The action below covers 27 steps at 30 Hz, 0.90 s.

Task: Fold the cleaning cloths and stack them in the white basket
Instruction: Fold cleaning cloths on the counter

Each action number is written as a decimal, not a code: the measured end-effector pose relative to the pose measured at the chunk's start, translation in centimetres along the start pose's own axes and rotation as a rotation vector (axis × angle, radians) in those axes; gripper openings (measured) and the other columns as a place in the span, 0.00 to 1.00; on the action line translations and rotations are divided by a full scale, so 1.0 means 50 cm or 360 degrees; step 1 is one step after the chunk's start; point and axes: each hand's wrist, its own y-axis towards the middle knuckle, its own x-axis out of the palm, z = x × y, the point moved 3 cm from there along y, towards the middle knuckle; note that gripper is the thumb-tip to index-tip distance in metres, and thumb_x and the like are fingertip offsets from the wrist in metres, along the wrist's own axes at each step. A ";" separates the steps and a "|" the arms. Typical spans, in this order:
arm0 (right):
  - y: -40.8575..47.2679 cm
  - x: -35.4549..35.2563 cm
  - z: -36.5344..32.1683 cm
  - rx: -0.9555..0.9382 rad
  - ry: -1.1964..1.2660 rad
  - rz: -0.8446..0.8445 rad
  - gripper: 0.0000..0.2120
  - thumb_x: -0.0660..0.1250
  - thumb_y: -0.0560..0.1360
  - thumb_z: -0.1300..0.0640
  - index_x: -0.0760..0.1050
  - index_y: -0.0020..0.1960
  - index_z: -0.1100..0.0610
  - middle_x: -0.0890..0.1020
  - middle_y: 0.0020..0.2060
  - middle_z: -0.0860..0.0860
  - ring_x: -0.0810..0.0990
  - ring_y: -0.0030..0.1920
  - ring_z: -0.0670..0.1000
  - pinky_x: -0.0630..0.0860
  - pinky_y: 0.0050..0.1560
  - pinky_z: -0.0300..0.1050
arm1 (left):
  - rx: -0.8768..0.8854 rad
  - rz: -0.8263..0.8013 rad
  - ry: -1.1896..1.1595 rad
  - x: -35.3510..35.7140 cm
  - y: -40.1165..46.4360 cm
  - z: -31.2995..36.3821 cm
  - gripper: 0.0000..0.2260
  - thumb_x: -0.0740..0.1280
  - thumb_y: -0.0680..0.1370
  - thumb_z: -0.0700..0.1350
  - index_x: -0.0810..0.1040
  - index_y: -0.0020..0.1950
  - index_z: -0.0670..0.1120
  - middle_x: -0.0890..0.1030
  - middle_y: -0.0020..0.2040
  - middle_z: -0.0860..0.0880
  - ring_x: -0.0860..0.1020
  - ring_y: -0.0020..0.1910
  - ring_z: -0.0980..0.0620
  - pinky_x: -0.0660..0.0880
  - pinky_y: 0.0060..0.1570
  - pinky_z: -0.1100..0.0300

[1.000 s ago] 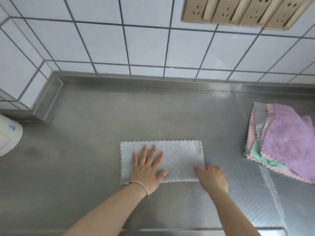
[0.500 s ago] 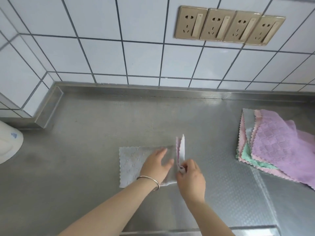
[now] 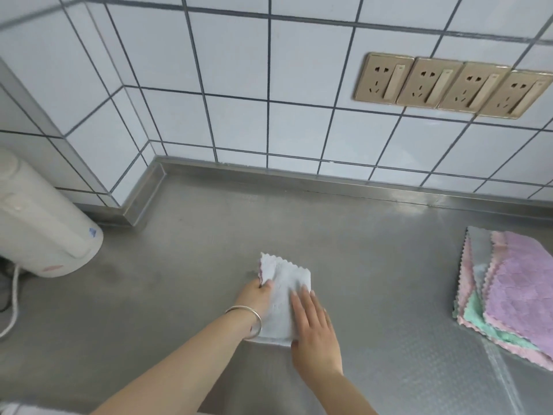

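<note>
A pale grey cleaning cloth, folded into a small rectangle, lies on the steel counter. My left hand grips its left edge, thumb curled over the fabric. On the cloth's right half my right hand lies flat with fingers straight, pressing it down. A pile of unfolded cloths, purple on top with pink, green and grey beneath, sits at the right edge. No white basket shows in this view.
A white rounded appliance with a cord stands at the left. Tiled walls meet in a corner behind the counter, and a row of gold wall sockets is mounted at the upper right.
The cloth's right half was lifted and folded over leftward, making it half as wide. My right hand went from pinching the raised edge to lying flat. The view tilted up and left.
</note>
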 end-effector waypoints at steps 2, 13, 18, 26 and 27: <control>0.001 0.030 0.010 -0.0035 -0.0059 -0.0092 0.65 0.75 0.48 0.64 0.43 0.77 0.52 0.47 0.77 0.48 0.46 0.76 0.49 0.54 0.69 0.43 | -0.0007 0.0047 0.0040 -0.006 0.008 -0.024 0.16 0.56 0.81 0.47 0.73 0.64 0.41 0.77 0.61 0.40 0.75 0.58 0.41 0.69 0.51 0.59; 0.013 0.068 0.010 -0.0134 -0.0086 -0.0242 0.70 0.76 0.42 0.61 0.41 0.77 0.56 0.43 0.76 0.50 0.40 0.76 0.49 0.44 0.69 0.45 | -0.0005 0.0293 -0.0234 -0.002 0.048 -0.099 0.22 0.62 0.78 0.45 0.66 0.72 0.49 0.71 0.70 0.53 0.71 0.67 0.53 0.65 0.61 0.64; 0.005 0.058 0.013 -0.0088 -0.0117 -0.0259 0.48 0.57 0.59 0.54 0.44 0.77 0.57 0.44 0.77 0.52 0.40 0.76 0.50 0.44 0.70 0.46 | 0.0059 0.0295 -0.0493 0.000 0.058 -0.111 0.29 0.70 0.74 0.42 0.65 0.73 0.46 0.73 0.68 0.50 0.72 0.66 0.53 0.63 0.61 0.66; 0.051 0.019 -0.006 -0.0101 -0.0208 -0.0006 0.26 0.55 0.68 0.48 0.80 0.59 0.57 0.75 0.64 0.51 0.57 0.72 0.51 0.53 0.67 0.48 | 0.0979 0.0395 0.1026 0.033 0.044 -0.111 0.25 0.50 0.77 0.58 0.74 0.66 0.47 0.74 0.67 0.48 0.66 0.70 0.46 0.58 0.66 0.56; 0.064 0.028 -0.006 -0.0117 -0.0225 0.0002 0.26 0.54 0.69 0.50 0.78 0.60 0.59 0.76 0.64 0.53 0.51 0.74 0.50 0.53 0.67 0.49 | 0.1032 0.0305 0.1167 0.048 0.046 -0.114 0.26 0.44 0.80 0.57 0.75 0.64 0.47 0.74 0.66 0.49 0.58 0.74 0.48 0.54 0.67 0.55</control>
